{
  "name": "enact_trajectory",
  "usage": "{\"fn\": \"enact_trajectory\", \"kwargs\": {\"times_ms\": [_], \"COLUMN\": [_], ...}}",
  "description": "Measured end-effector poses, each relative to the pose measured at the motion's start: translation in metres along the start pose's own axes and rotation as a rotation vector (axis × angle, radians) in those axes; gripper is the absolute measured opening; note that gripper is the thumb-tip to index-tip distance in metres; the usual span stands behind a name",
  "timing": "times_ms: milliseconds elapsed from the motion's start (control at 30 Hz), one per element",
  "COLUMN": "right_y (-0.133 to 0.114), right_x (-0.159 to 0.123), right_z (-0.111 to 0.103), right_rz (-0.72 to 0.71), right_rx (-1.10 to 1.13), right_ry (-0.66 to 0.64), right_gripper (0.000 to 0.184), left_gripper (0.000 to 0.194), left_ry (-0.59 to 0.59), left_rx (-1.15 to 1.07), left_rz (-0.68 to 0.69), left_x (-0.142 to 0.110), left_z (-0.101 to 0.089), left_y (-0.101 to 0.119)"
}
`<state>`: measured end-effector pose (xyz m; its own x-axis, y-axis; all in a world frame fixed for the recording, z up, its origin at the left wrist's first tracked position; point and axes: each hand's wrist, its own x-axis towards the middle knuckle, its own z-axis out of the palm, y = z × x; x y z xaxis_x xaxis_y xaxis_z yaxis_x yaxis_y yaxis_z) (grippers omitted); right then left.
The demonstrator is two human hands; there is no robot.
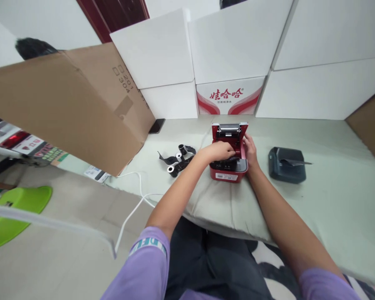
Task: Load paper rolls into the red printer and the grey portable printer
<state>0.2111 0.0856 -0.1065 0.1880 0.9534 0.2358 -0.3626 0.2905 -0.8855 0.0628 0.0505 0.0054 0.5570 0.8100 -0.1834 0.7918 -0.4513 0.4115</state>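
A small red and black printer (228, 176) stands on the pale green table cover in front of me, its red lid (230, 126) raised. My left hand (221, 151) reaches over the front into the opened printer. Its fingers are bent down inside, and what they hold, if anything, is hidden. Along the printer's right side, my right hand (250, 149) grips the housing near the lid hinge. To the left of the printer lie several small rolls (172, 171) with loose black film, partly behind my left forearm.
A dark box-shaped device (287, 165) with a dark strip on top sits to the right. White boxes (231, 46) line the back, and a cardboard box (75, 91) leans at the left. A phone (157, 126) lies beside it. A white cable (140, 187) hangs over the front edge.
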Motion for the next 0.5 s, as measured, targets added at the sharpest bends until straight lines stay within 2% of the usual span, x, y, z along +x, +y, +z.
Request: {"fn": "enact_trajectory", "kwargs": {"times_ms": [67,133,200,267,333,400,500], "right_y": [-0.002,-0.006,-0.013,-0.02,-0.026,-0.03,-0.03], "right_x": [0.002,0.002,0.0,-0.004,-0.009,-0.014,-0.016], "right_z": [0.001,0.002,0.004,0.005,0.005,0.003,-0.003], "right_rz": [0.007,0.014,0.004,-0.01,-0.038,-0.084,-0.145], "right_rx": [0.06,0.098,0.109,0.115,0.09,-0.016,-0.195], "right_ry": [-0.046,-0.075,-0.077,-0.062,-0.06,-0.094,-0.182], "right_gripper": [0.047,0.048,0.046,0.041,0.036,0.03,0.018], "left_gripper": [0.046,0.049,0.035,0.027,0.017,0.018,0.015], "left_ry": [0.097,0.225,0.374,0.542,0.671,0.761,0.846], "left_rx": [-0.093,-0.186,-0.156,-0.02,0.106,0.194,0.27], "left_rz": [0.039,0.126,0.196,0.211,0.204,0.207,0.215], "left_x": [-0.026,-0.058,-0.086,-0.105,-0.113,-0.114,-0.108], "left_z": [0.003,0.013,0.029,0.05,0.071,0.088,0.1], "left_y": [0.006,0.012,0.017,0.02,0.021,0.02,0.018]}}
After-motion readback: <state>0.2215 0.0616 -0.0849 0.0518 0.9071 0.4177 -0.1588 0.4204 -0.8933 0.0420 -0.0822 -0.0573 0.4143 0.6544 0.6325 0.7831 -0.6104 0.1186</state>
